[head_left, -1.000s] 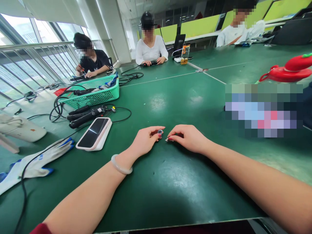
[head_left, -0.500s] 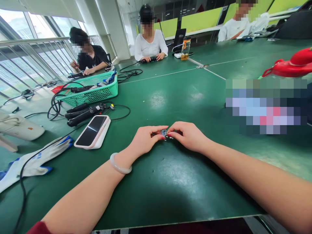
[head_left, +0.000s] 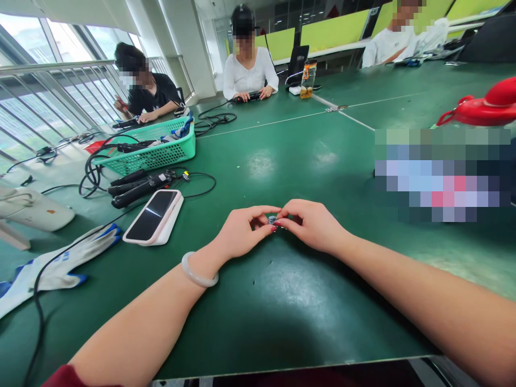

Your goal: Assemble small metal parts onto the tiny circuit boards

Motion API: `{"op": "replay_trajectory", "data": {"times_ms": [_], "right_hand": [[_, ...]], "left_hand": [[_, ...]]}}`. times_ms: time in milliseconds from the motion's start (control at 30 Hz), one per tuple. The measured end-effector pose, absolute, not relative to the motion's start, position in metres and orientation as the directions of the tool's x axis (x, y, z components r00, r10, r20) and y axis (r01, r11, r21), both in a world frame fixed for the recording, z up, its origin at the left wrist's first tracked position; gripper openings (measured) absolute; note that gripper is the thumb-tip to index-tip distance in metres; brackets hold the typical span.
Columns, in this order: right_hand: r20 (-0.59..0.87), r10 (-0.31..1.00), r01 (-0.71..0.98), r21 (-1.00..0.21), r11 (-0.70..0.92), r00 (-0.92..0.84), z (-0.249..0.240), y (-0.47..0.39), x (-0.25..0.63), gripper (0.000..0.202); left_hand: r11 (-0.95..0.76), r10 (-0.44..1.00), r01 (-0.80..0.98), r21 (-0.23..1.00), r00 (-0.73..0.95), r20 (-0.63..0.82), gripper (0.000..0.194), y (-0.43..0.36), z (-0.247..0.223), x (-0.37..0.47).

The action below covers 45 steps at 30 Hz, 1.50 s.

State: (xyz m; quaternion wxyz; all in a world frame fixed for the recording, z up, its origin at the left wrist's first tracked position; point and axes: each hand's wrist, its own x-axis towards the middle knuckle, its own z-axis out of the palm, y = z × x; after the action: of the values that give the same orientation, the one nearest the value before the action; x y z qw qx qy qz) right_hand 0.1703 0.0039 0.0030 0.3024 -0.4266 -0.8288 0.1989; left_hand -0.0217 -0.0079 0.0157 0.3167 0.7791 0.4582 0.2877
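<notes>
Drawn closer together since the earlier frame, left hand and right hand, with fingertips now meeting at a small bluish-grey piece. Held just above or on the green, glossy worktop, well back from the near edge and roughly midway across the view; contact with the surface impossible to confirm.

Pinched on the left between thumb and fingers, with the right thumb and index finger close against the other side. Too hidden to tell whether gripped on the right as well, or whether anything smaller sits there.

Likely to twist or spring free if squeezed unevenly, being so small and held only by the tips. Easy to lose sight of under overlapping fingers, and so to misalign; if dropped, apt to skid across the smooth surface.

Lying farther left, beside the left forearm: a pink-edged phone with a black screen, then a white glove with blue fingertips, crossed by a thin black cable and liable to shift if the cable gets tugged.
</notes>
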Motion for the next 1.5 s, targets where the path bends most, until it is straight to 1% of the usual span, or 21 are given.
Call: {"op": "replay_trajectory", "data": {"times_ms": [133,267,367,467,567,667,800,933,1067,1200,1333,1400,1500], "right_hand": [[0.293,0.835,0.606,-0.583,0.542,-0.466,0.004,0.007,0.173,0.015],[0.176,0.861,0.706,-0.506,0.495,-0.478,0.002,0.011,0.178,0.011],[0.107,0.868,0.746,-0.469,0.474,-0.485,0.0,0.013,0.179,0.008],[0.086,0.853,0.745,-0.447,0.495,-0.515,0.0,0.012,0.178,0.011],[0.129,0.837,0.722,-0.447,0.528,-0.531,0.002,0.009,0.177,0.013],[0.218,0.834,0.683,-0.489,0.542,-0.506,0.006,0.004,0.174,0.013],[0.313,0.828,0.638,-0.53,0.559,-0.466,0.01,-0.003,0.172,0.011],[0.367,0.812,0.607,-0.54,0.583,-0.454,0.009,-0.004,0.169,0.009],[0.402,0.774,0.589,-0.503,0.633,-0.489,0.007,-0.004,0.168,0.012],[0.413,0.733,0.6,-0.422,0.68,-0.54,0.005,-0.005,0.167,0.015],[0.431,0.696,0.606,-0.348,0.715,-0.574,0.006,-0.006,0.168,0.017],[0.434,0.695,0.607,-0.344,0.716,-0.574,0.006,-0.006,0.169,0.019],[0.408,0.735,0.635,-0.375,0.676,-0.541,0.006,-0.004,0.171,0.019]], "left_hand": [[-0.374,0.898,0.513,0.773,0.41,0.162,0.036,-0.007,0.018,-0.022],[-0.324,0.937,0.57,0.755,0.304,0.173,0.028,-0.003,0.014,-0.024],[-0.266,0.957,0.57,0.777,0.251,0.144,0.025,0.001,0.007,-0.025],[-0.217,0.966,0.529,0.82,0.24,0.101,0.024,0.004,0.001,-0.026],[-0.182,0.967,0.485,0.856,0.244,0.067,0.024,0.005,-0.001,-0.026],[-0.192,0.96,0.46,0.867,0.271,0.069,0.03,0.004,0.0,-0.025],[-0.221,0.949,0.506,0.833,0.309,0.065,0.029,0.002,0.006,-0.024],[-0.234,0.953,0.577,0.783,0.296,0.066,0.028,-0.001,0.012,-0.022],[-0.271,0.944,0.575,0.772,0.316,0.096,0.026,-0.003,0.013,-0.022],[-0.28,0.937,0.531,0.8,0.334,0.106,0.026,-0.005,0.012,-0.021],[-0.266,0.937,0.526,0.808,0.339,0.088,0.027,-0.005,0.012,-0.021],[-0.266,0.939,0.534,0.802,0.331,0.091,0.027,-0.004,0.013,-0.021],[-0.245,0.953,0.56,0.791,0.287,0.092,0.027,-0.002,0.012,-0.022]]}}
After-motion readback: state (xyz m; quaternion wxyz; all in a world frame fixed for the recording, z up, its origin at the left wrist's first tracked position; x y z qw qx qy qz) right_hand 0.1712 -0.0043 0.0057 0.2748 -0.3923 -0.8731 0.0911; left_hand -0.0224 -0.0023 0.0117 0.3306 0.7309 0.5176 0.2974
